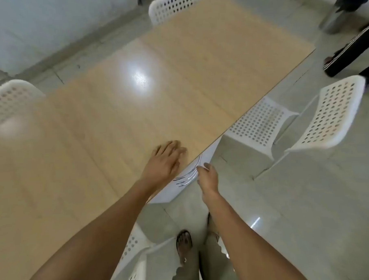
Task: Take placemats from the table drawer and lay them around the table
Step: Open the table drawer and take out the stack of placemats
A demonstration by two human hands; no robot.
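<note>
Left hand point(165, 161) flat on table point(114, 113); right hand point(208, 177) at drawer handle point(188, 175) (blurred).

Four white perforated chairs are seen on a pale tiled floor point(309, 219): one chair point(318, 121) stands at the right, one chair back point(173, 5) at the far end, another point(8, 101) at the left, and a fourth point(134, 267) at the bottom. A metal bin point(340, 12) is placed at the upper right, near a dark striped shoe point(351, 52).
</note>
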